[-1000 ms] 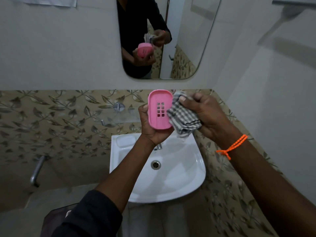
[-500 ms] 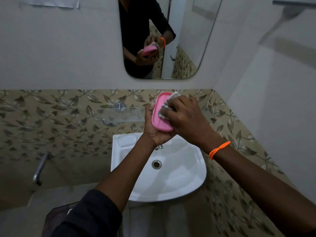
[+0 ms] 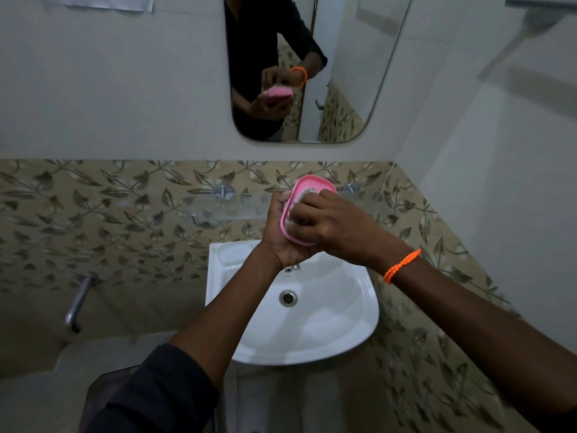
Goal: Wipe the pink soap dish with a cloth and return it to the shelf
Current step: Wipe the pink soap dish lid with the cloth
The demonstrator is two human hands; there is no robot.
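Right hand [image 3: 327, 226]: we see it curled, pressing the cloth [image 3: 301, 195] into the dish.
Left hand [image 3: 281, 235]: cups the pink dish [image 3: 312, 185] over the sink [image 3: 312, 332].
Risk: we think hard rubbing could slip the dish into the sink.

Our hands [image 3: 312, 226] hold the dish [image 3: 307, 195] above the sink [image 3: 343, 323]; mirror [image 3: 343, 89] at twelve o'clock, pipe [image 3: 76, 304] at nine.

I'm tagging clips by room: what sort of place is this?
Most likely a small bathroom: a white washbasin with a drain, a wall mirror above it, and leaf-patterned wall tiles.
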